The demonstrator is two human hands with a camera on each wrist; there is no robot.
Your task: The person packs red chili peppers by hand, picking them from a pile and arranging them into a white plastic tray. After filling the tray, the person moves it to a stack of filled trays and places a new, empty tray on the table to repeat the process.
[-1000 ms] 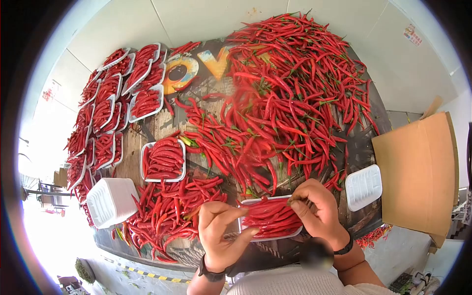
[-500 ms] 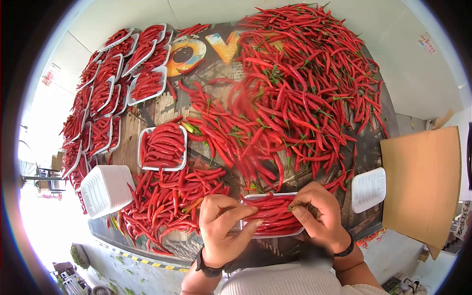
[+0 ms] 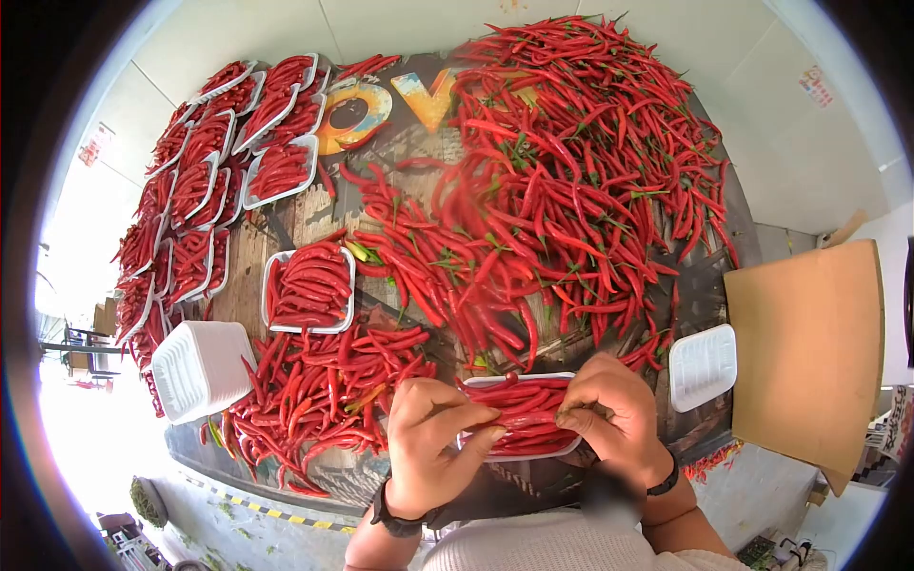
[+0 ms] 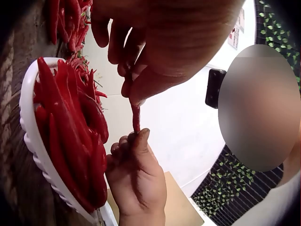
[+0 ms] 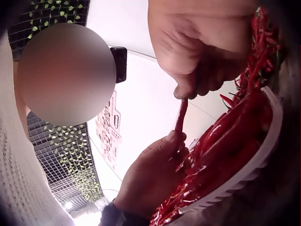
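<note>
One red chili (image 4: 136, 117) is stretched between my two hands, above a white tray (image 3: 531, 458) filled with red chilies (image 3: 533, 395). Thumb and fingers of my left hand (image 3: 433, 447) pinch one end of it. My right hand (image 3: 619, 419) pinches the other end, at the tray's right side. In the left wrist view the filled tray (image 4: 32, 122) is left of both hands, and they do not touch it there. The right wrist view has my right hand (image 5: 202, 37) above and my left hand (image 5: 150, 174) below, with the chili (image 5: 181, 115) between them.
A big chili heap (image 3: 590, 171) covers the back right, a smaller pile (image 3: 324, 390) the front left. Filled trays (image 3: 281, 171) stand at the left, another filled tray (image 3: 309, 285) nearer. Empty stacked trays (image 3: 205, 371), a single tray (image 3: 703, 366) and a cardboard box (image 3: 809, 352) flank the work.
In the head view the whole scene has shifted slightly. Both hands still hold the chili's ends over the tray, with little visible movement.
</note>
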